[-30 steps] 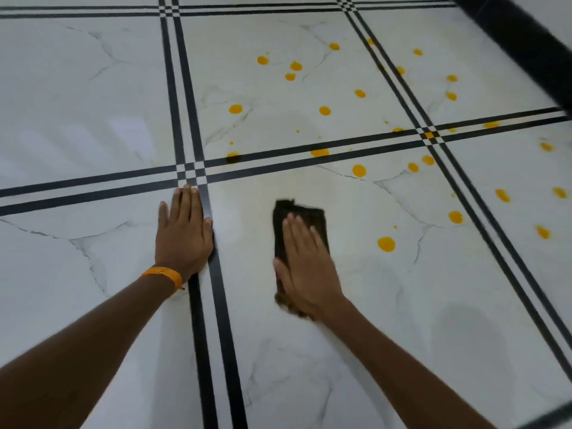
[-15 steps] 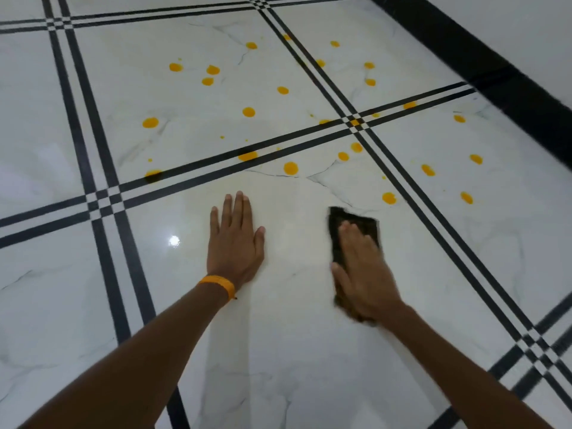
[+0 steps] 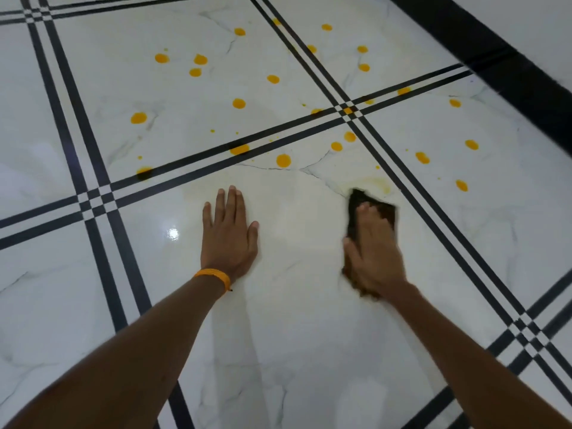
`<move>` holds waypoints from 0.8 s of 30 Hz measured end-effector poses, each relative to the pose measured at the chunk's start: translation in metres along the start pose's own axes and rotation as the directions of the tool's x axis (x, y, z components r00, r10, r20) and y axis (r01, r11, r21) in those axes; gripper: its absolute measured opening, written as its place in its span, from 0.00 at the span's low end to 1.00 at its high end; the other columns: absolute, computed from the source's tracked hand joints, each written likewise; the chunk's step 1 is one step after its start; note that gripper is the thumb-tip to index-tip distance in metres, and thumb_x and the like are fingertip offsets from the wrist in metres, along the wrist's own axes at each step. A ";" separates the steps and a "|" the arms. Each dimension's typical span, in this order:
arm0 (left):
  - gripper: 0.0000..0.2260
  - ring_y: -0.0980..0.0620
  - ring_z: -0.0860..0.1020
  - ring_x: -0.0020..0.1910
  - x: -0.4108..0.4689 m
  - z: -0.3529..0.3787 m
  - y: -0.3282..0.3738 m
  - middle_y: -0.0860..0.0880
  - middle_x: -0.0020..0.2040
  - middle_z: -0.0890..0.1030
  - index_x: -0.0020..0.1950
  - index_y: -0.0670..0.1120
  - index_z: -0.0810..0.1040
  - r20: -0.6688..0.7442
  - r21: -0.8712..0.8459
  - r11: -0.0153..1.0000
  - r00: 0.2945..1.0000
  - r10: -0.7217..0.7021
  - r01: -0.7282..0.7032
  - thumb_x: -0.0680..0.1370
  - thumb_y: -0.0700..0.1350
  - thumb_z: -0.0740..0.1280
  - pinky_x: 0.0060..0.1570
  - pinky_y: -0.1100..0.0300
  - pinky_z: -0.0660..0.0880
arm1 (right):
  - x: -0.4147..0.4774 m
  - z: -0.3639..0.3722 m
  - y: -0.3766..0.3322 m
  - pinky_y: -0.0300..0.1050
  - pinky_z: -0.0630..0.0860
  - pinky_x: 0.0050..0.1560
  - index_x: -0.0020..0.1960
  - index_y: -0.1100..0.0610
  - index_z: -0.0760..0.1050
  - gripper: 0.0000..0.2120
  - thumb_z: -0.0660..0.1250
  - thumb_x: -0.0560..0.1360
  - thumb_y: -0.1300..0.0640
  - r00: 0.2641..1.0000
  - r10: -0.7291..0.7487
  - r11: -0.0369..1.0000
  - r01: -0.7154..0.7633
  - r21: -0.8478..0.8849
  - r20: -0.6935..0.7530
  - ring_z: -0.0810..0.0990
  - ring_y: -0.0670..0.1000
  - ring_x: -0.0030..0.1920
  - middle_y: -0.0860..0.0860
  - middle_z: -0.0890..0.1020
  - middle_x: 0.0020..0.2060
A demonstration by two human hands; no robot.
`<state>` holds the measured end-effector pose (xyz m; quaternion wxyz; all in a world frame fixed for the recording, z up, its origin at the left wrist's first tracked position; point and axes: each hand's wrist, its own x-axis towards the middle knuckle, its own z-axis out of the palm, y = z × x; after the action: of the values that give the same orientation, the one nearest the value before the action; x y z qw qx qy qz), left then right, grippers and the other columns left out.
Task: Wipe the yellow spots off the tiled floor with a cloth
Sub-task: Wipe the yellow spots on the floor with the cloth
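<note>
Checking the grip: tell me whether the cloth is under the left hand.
No, the cloth lies under the right hand; the left hand presses bare floor.

Left forearm (image 3: 139, 345) and right forearm (image 3: 464, 351) bare to frame edge. Thin orange wristband (image 3: 213, 275) just behind left hand (image 3: 229, 236). Small dark tail at its right end.

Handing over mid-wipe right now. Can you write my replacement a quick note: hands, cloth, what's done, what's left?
Left hand: flat on the tiled floor, fingers straight, holding nothing.
Right hand: pressing the dark cloth flat on the same tile.
Done: that tile looks spot-free near the hands, bar a faint yellow smear just beyond the cloth.
Left: yellow spots at this tile's far edge and across the tiles beyond and to the right.
</note>
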<state>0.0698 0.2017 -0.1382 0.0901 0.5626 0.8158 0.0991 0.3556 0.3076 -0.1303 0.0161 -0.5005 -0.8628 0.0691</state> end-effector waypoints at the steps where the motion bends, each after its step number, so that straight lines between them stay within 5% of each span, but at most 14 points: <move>1: 0.32 0.42 0.47 0.81 -0.001 0.001 0.001 0.42 0.82 0.51 0.81 0.39 0.50 -0.010 0.001 1.000 1.000 0.001 -0.001 0.82 0.56 0.44 0.78 0.40 0.48 | 0.018 -0.002 0.014 0.57 0.51 0.81 0.82 0.62 0.50 0.38 0.43 0.81 0.38 0.994 0.104 0.994 -0.105 -0.016 -0.031 0.53 0.58 0.82 0.59 0.56 0.81; 3: 0.32 0.43 0.46 0.81 0.000 0.002 0.001 0.42 0.82 0.51 0.81 0.39 0.50 -0.012 0.007 1.000 1.000 0.003 -0.003 0.82 0.56 0.44 0.78 0.40 0.47 | 0.059 -0.005 0.020 0.58 0.51 0.80 0.82 0.65 0.49 0.40 0.39 0.80 0.38 0.962 0.268 0.963 -0.268 -0.001 -0.046 0.54 0.59 0.81 0.62 0.56 0.81; 5: 0.32 0.43 0.46 0.81 0.001 0.003 0.000 0.42 0.82 0.50 0.81 0.40 0.50 -0.026 0.009 1.000 1.000 0.003 -0.002 0.82 0.56 0.44 0.78 0.40 0.47 | 0.089 -0.004 -0.007 0.60 0.53 0.80 0.81 0.66 0.51 0.40 0.40 0.79 0.39 0.959 0.275 0.961 -0.276 0.003 -0.071 0.55 0.60 0.81 0.63 0.58 0.80; 8: 0.31 0.43 0.47 0.81 0.001 0.004 -0.004 0.42 0.82 0.51 0.81 0.40 0.50 -0.041 0.011 1.000 0.999 0.011 -0.010 0.82 0.56 0.45 0.78 0.41 0.47 | 0.064 0.005 -0.060 0.58 0.52 0.80 0.81 0.64 0.54 0.36 0.48 0.81 0.42 0.997 -0.071 0.997 0.072 0.034 -0.023 0.56 0.58 0.81 0.61 0.59 0.80; 11: 0.31 0.43 0.48 0.81 0.001 0.006 -0.002 0.42 0.82 0.52 0.81 0.40 0.51 -0.050 0.019 1.000 0.999 0.017 -0.016 0.82 0.55 0.46 0.78 0.41 0.47 | 0.004 0.001 -0.031 0.56 0.51 0.81 0.83 0.60 0.51 0.35 0.52 0.82 0.42 0.938 -0.342 0.940 0.340 0.036 0.063 0.51 0.53 0.82 0.55 0.56 0.82; 14: 0.31 0.44 0.46 0.81 0.000 0.007 -0.003 0.43 0.82 0.50 0.81 0.40 0.50 -0.057 0.025 1.000 0.998 0.005 -0.004 0.82 0.55 0.47 0.78 0.41 0.47 | 0.047 -0.009 0.041 0.60 0.56 0.79 0.82 0.63 0.53 0.35 0.50 0.82 0.42 0.997 -0.061 0.998 0.062 0.013 -0.046 0.57 0.58 0.81 0.59 0.59 0.81; 17: 0.31 0.47 0.44 0.81 -0.002 0.008 -0.003 0.45 0.83 0.48 0.82 0.42 0.48 -0.038 0.015 1.000 0.999 -0.001 0.002 0.82 0.55 0.46 0.79 0.42 0.46 | 0.116 -0.018 0.054 0.59 0.55 0.79 0.81 0.65 0.52 0.37 0.45 0.81 0.41 0.976 0.199 0.980 -0.201 -0.010 -0.088 0.56 0.60 0.80 0.62 0.59 0.80; 22: 0.31 0.49 0.44 0.81 0.001 0.004 -0.001 0.46 0.83 0.48 0.82 0.43 0.48 -0.020 -0.005 1.000 1.000 -0.020 0.020 0.82 0.57 0.47 0.79 0.42 0.46 | 0.071 -0.008 0.014 0.55 0.49 0.81 0.83 0.60 0.49 0.36 0.50 0.82 0.41 0.960 -0.275 0.961 0.275 0.018 0.055 0.51 0.54 0.82 0.55 0.54 0.82; 24: 0.31 0.49 0.44 0.81 0.002 0.005 -0.001 0.46 0.83 0.49 0.82 0.43 0.49 -0.017 0.017 1.000 1.000 -0.018 0.019 0.82 0.56 0.47 0.79 0.43 0.45 | 0.070 -0.013 0.049 0.56 0.51 0.81 0.83 0.60 0.50 0.36 0.51 0.82 0.40 0.952 -0.303 0.953 0.302 0.027 0.044 0.52 0.55 0.82 0.56 0.55 0.82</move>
<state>0.0697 0.2039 -0.1430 0.0795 0.5549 0.8225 0.0961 0.3643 0.3932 -0.1273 0.0107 -0.3605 -0.9287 0.0862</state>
